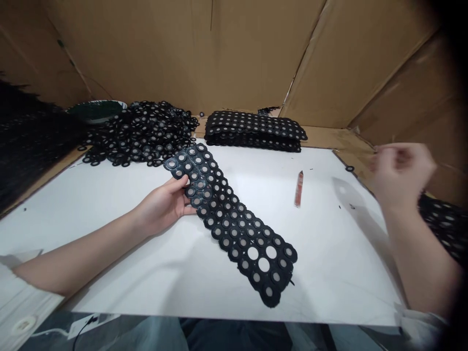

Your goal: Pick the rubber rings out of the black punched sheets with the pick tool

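Sheet of joined black rings (228,222) slants over the middle of the white worktop (146,278), its upper end toward the far left corner and its lower end toward the near edge; whether that lower end touches the surface, I cannot tell. Three of its circles, near the lower end, show bright white, while the others look greyish.

The left hand (166,207) grips the sheet by its left side near the upper end, thumb on top and the other fingers underneath, pinching it between them. The right hand (404,170) is raised near the right edge, fingers curled in and blurred; whether they pinch anything, I cannot tell.

At the far left corner, loose rings lie in a heap (146,134), with a bowl (122,105) behind it. Along the far edge sits a stack of similar sheets (256,127). A reddish pointed stick (299,190) lies on the worktop, right of the held sheet. One loose ring (350,168) lies at the right edge, near the far corner. Cardboard walls (183,53) rise behind.
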Available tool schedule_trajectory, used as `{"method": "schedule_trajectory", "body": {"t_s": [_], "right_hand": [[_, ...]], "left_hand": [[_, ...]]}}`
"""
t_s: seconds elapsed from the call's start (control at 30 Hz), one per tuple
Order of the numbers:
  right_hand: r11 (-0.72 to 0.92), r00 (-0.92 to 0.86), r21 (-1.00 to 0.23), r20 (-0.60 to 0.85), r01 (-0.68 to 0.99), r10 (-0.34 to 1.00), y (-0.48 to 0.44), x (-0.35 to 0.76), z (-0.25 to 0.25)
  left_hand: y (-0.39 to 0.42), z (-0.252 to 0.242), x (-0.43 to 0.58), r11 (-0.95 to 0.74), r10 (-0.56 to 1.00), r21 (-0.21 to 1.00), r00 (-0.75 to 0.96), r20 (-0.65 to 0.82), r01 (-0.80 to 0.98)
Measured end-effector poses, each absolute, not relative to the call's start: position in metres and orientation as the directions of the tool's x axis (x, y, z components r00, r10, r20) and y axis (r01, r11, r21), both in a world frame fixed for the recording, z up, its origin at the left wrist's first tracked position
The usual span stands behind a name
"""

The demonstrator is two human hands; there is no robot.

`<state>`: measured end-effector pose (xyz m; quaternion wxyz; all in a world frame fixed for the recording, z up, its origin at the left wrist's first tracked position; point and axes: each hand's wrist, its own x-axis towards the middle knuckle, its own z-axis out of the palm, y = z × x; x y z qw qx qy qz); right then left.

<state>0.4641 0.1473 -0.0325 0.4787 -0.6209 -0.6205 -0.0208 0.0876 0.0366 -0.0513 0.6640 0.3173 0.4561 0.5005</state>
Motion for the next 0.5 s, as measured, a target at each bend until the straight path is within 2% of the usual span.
{"method": "schedule_trajectory", "body": {"t_s": [0.07, 0.13, 0.2, 0.27, 0.4, 0.5], "right_hand": [[0.261, -0.042, -0.337, 0.538, 0.905, 0.842, 0.144, 0.442, -0.044], [0.278, -0.190, -0.237, 0.336, 0.931, 0.922, 0.138, 0.420, -0.054], [0.278, -0.239, -0.204, 0.196, 0.939, 0.951, 0.133, 0.404, -0.060], [0.273, -0.253, -0.175, 0.131, 0.946, 0.959, 0.131, 0.397, -0.065], [0.300, -0.288, -0.184, 0.087, 0.936, 0.954, 0.130, 0.401, -0.071], [0.246, -0.235, -0.154, 0.085, 0.957, 0.968, 0.131, 0.410, -0.071]], "left_hand": [[0.037, -0.051, 0.087, 0.294, 0.955, 0.882, 0.079, -0.285, -0.369], [0.036, -0.051, 0.088, 0.286, 0.957, 0.889, 0.073, -0.279, -0.358], [0.036, -0.050, 0.089, 0.280, 0.959, 0.897, 0.050, -0.280, -0.341], [0.035, -0.049, 0.090, 0.279, 0.957, 0.906, 0.016, -0.289, -0.318], [0.036, -0.049, 0.090, 0.269, 0.956, 0.928, -0.046, -0.290, -0.258], [0.037, -0.051, 0.090, 0.233, 0.964, 0.955, -0.085, -0.252, -0.183]]}}
